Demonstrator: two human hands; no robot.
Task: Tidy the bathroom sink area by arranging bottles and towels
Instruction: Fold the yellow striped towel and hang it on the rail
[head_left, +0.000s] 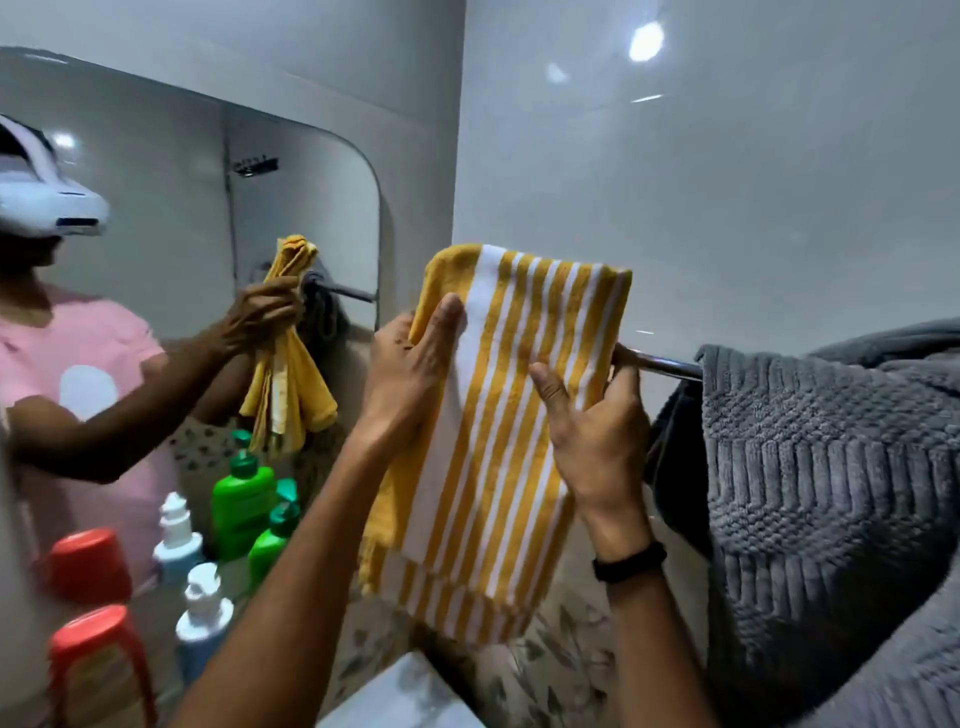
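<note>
The yellow-and-white striped towel (511, 415) hangs folded over the chrome towel rail (660, 362), just beside the grey towel (831, 493); the left hand (410, 374) pinches its left edge and the right hand (587, 441) lies flat on the front, thumb spread, so a one-sided tug could skew it or slide it off the rail. Down left stand a green bottle (270, 543), a blue pump bottle (203, 629) and a red-capped container (93, 654), contents hidden behind opaque walls
</note>
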